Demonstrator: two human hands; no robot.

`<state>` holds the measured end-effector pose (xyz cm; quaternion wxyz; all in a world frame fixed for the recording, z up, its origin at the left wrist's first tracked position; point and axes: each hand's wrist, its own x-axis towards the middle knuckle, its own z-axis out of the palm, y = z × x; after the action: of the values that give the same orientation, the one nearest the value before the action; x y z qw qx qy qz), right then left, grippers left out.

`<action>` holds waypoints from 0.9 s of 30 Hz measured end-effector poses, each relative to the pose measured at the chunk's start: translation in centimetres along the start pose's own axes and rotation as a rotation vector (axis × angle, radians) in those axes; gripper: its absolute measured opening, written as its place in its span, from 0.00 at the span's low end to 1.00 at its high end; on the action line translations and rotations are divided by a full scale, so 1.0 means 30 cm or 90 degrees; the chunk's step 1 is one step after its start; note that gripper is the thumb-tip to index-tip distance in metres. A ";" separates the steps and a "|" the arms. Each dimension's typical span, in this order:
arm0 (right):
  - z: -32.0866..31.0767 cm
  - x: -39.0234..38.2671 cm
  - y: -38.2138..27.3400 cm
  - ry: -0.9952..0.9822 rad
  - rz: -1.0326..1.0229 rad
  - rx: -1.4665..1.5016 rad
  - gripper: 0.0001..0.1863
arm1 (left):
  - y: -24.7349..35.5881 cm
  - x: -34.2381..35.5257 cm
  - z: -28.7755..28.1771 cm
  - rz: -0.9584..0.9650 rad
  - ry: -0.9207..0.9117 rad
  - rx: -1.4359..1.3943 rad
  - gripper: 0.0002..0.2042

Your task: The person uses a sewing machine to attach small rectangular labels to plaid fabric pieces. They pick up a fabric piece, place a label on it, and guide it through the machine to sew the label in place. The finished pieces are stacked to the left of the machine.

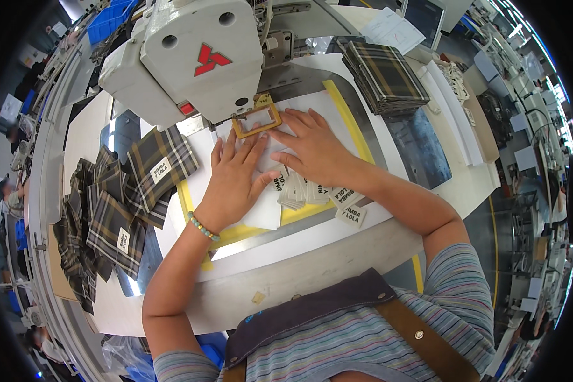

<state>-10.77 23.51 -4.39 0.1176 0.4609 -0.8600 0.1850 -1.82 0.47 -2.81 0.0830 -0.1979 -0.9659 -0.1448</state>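
Note:
My left hand (234, 179) lies spread on white paper (205, 153), its fingertips close to a yellow-brown rectangular clamp frame (257, 122) under the sewing machine head (200, 60). My right hand (313, 145) rests flat on the other side, fingers stretched toward the same frame's right corner. Neither hand grips anything that I can see. Beside my right wrist lies a loose pile of small white fabric labels (296, 191), partly covered by the hand and forearm. One separate label (351, 215) sits nearer to me. Yellow tape (350, 121) edges the work plate.
At left hang plaid fabric pieces (111, 223) with white labels on them. A neat stack of plaid pieces (385, 75) stands at back right, near a paper sheet (393, 30). A blue crate (110, 22) is at far left. The machine head overhangs the back of the plate.

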 end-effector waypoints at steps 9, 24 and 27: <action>-0.004 -0.001 0.007 0.022 -0.012 0.004 0.26 | -0.014 0.021 0.021 0.006 0.019 -0.009 0.40; -0.500 -0.146 0.370 -0.004 0.311 -0.244 0.13 | -0.022 0.011 0.030 -0.001 0.032 -0.020 0.35; -0.477 -0.163 0.391 0.064 0.285 -0.179 0.11 | -0.028 -0.006 0.025 0.006 0.065 -0.010 0.33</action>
<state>-17.45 39.22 4.27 0.1794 0.2288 -0.9507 0.1079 -2.07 -0.09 -3.77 0.1316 -0.1953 -0.9583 -0.1616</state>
